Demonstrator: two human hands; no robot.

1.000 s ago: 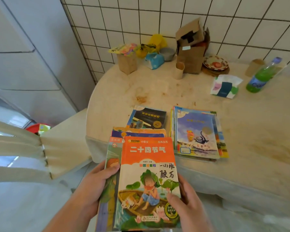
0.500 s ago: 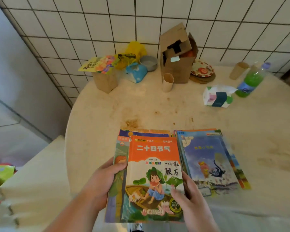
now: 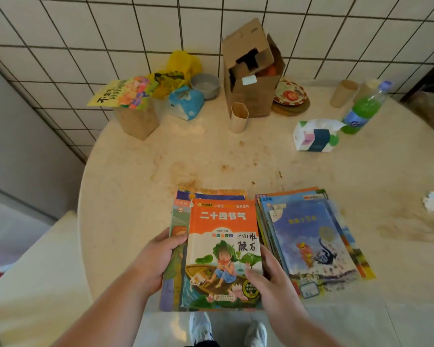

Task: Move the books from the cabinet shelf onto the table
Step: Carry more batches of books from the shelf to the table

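I see my left hand (image 3: 158,261) and right hand (image 3: 268,279) each gripping a side of the orange-covered book stack (image 3: 223,249) at the table's (image 3: 135,186) near edge. Just right of that stack lies the blue-covered pile (image 3: 313,241). Far beyond the stack, the cardboard box (image 3: 251,78) stands against the tiled wall.

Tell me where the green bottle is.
In the head view the green bottle stands far right on the table, beside the tissue pack.
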